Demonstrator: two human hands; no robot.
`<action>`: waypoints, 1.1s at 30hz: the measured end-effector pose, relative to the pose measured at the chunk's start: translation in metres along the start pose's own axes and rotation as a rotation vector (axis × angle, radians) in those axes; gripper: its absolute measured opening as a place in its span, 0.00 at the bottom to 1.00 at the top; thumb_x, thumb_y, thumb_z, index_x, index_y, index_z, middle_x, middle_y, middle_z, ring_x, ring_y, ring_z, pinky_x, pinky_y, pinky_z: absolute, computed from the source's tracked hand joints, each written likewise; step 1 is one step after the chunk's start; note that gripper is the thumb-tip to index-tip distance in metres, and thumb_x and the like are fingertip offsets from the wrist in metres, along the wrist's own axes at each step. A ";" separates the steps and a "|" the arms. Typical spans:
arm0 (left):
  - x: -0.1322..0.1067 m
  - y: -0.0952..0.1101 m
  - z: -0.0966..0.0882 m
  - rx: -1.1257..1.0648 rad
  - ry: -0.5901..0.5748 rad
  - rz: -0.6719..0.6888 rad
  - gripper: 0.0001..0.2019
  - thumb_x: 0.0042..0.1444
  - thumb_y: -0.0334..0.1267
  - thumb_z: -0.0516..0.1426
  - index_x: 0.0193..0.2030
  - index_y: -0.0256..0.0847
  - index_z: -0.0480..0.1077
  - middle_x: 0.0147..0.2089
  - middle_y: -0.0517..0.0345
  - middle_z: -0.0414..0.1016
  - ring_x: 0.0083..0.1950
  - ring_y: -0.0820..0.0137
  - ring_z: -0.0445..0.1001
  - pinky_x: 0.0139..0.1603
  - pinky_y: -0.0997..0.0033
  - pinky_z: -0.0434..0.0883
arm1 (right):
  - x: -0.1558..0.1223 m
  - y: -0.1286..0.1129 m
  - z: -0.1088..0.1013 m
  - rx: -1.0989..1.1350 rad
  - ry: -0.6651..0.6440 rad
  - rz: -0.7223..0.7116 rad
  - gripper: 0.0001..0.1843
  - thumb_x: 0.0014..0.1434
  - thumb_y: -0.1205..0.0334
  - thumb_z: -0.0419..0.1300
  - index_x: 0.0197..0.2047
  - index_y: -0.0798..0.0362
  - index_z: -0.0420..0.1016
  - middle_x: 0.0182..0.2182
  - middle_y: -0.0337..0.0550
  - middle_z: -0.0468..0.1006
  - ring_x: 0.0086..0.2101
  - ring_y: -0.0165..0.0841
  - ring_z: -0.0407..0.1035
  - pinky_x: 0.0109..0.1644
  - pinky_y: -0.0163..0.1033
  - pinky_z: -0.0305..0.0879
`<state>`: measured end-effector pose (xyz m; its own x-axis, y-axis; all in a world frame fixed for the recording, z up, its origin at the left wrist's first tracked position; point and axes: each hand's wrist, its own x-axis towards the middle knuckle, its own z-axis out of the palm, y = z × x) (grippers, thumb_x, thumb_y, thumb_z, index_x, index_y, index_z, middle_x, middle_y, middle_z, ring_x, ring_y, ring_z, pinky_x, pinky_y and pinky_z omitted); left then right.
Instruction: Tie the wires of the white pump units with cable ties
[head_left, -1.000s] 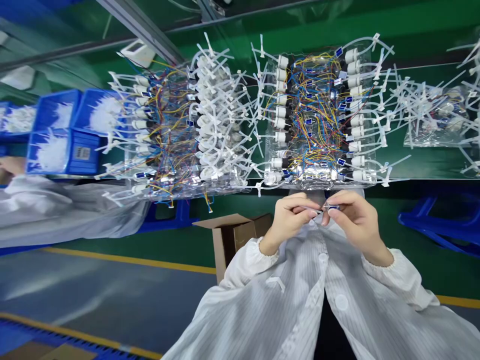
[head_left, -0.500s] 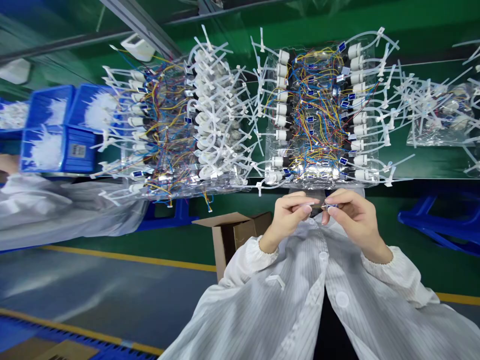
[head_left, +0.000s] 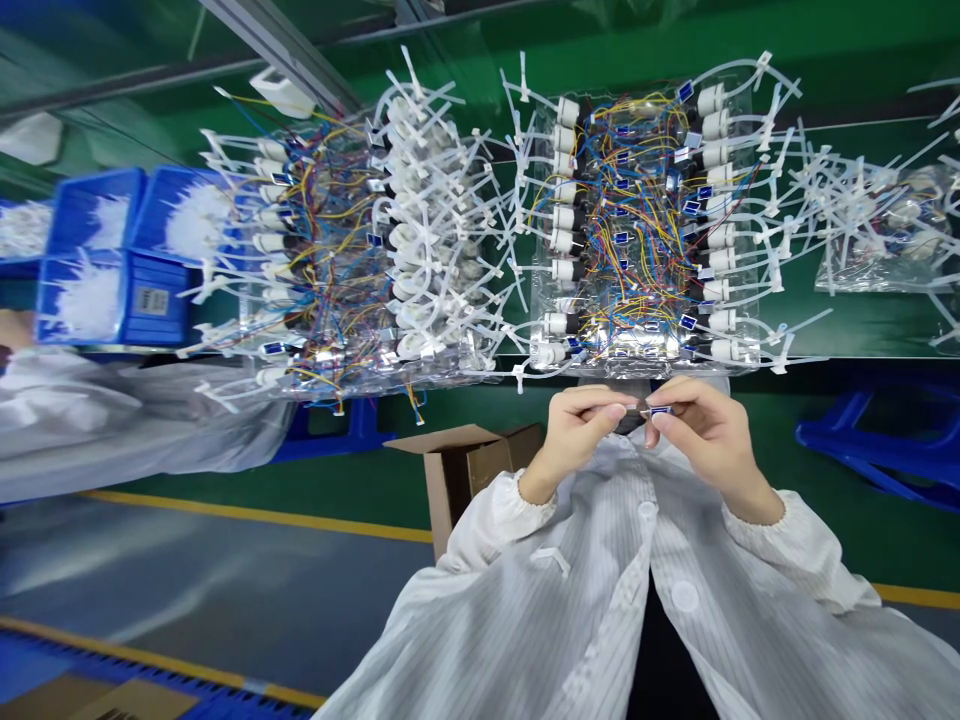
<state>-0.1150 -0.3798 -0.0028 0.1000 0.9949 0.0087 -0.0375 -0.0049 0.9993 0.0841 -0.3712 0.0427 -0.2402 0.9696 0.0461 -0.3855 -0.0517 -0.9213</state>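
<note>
My left hand [head_left: 581, 430] and my right hand [head_left: 701, 425] meet just in front of the bench edge, fingertips almost touching. Pinched between my right thumb and index finger is a small blue-and-white part [head_left: 661, 411]. It resembles the blue labels among the wires on the bench. My left thumb and index finger are closed on something tiny and pale at their tips, too small to name. Straight ahead lies a plastic-wrapped row of small motor pumps [head_left: 718, 235] with white heads, white tubes and coloured wires [head_left: 630, 220].
To the left lies a second wrapped batch of pumps [head_left: 416, 230]; more tubes in a clear bag [head_left: 862, 270] lie right. Blue bins [head_left: 161, 325] hold white pieces. A co-worker's sleeve [head_left: 135, 420] is at far left. Below are a cardboard box [head_left: 442, 480] and a blue stool [head_left: 877, 435].
The blue-and-white part between my right fingers has turned slightly and shows more of its blue face. My left fingertips have shifted a little; both hands otherwise stay in place.
</note>
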 end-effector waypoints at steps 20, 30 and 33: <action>0.001 0.001 0.015 -0.084 0.088 0.108 0.17 0.61 0.53 0.73 0.33 0.41 0.89 0.20 0.63 0.65 0.20 0.80 0.56 0.19 0.74 0.51 | -0.007 0.021 0.004 0.213 0.003 0.094 0.06 0.66 0.64 0.74 0.47 0.46 0.87 0.36 0.36 0.81 0.26 0.30 0.82 0.31 0.36 0.81; -0.002 0.000 0.014 -0.048 0.100 0.106 0.16 0.62 0.53 0.73 0.34 0.42 0.89 0.21 0.60 0.70 0.21 0.79 0.56 0.21 0.72 0.51 | -0.008 0.022 0.004 0.167 0.044 0.123 0.06 0.66 0.60 0.74 0.46 0.47 0.86 0.34 0.36 0.81 0.25 0.31 0.80 0.30 0.37 0.80; -0.002 0.004 0.016 0.006 0.140 0.158 0.11 0.62 0.48 0.73 0.35 0.43 0.90 0.23 0.58 0.76 0.21 0.77 0.62 0.22 0.71 0.55 | -0.006 0.017 0.005 0.088 0.075 0.080 0.04 0.65 0.63 0.74 0.44 0.46 0.87 0.35 0.36 0.81 0.25 0.30 0.80 0.30 0.36 0.79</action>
<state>-0.0992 -0.3832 0.0015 -0.0459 0.9860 0.1605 -0.0361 -0.1622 0.9861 0.0741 -0.3795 0.0284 -0.2069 0.9767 -0.0578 -0.4454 -0.1467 -0.8832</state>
